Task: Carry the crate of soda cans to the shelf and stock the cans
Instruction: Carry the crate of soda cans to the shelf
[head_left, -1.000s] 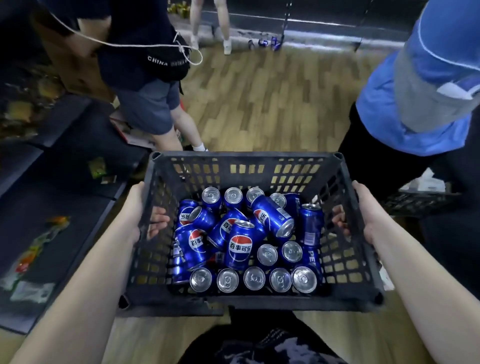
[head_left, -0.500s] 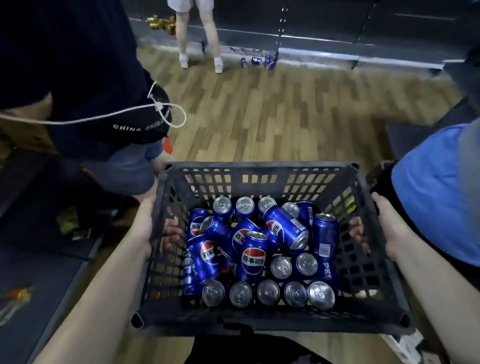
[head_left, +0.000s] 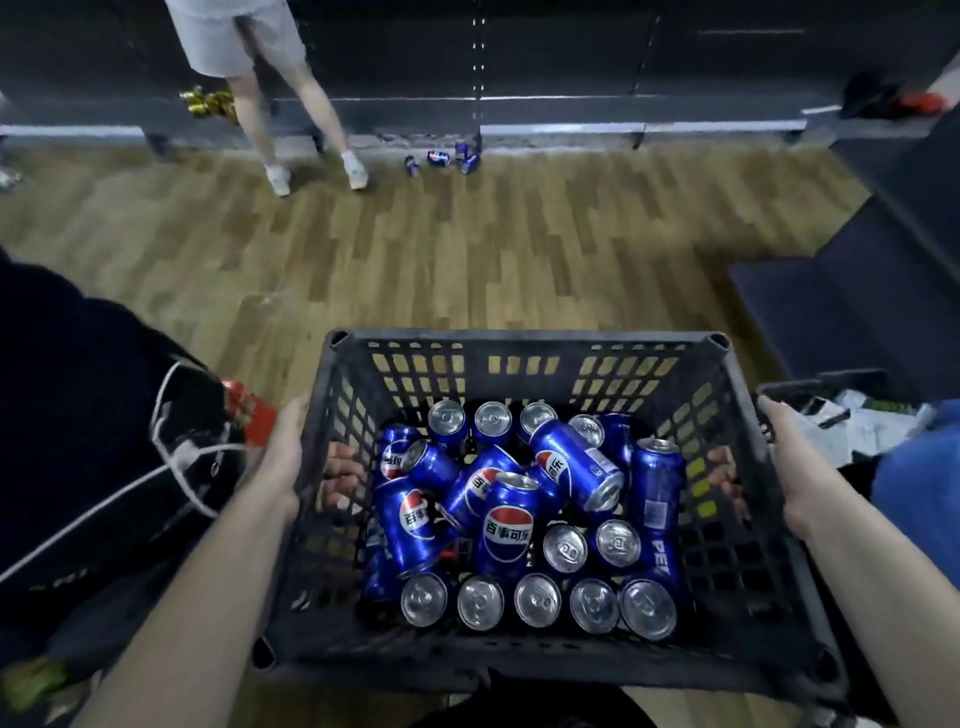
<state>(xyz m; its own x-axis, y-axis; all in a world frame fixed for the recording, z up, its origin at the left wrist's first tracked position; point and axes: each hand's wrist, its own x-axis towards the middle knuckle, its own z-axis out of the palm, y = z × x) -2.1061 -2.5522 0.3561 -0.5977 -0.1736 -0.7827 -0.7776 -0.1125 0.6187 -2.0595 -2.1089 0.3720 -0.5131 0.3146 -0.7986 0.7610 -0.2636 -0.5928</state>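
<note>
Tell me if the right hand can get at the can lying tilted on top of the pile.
Probably not yet. Nothing covers the tilted can, but the right hand grips the crate by its side wall, as does the left hand; letting go would likely tip the load.

Both forearms reach forward, one along each side of the crate. The left hand grips the crate's left wall, fingers curled through to its inside. The right hand grips the crate's right wall likewise, fingers hooked inward.
</note>
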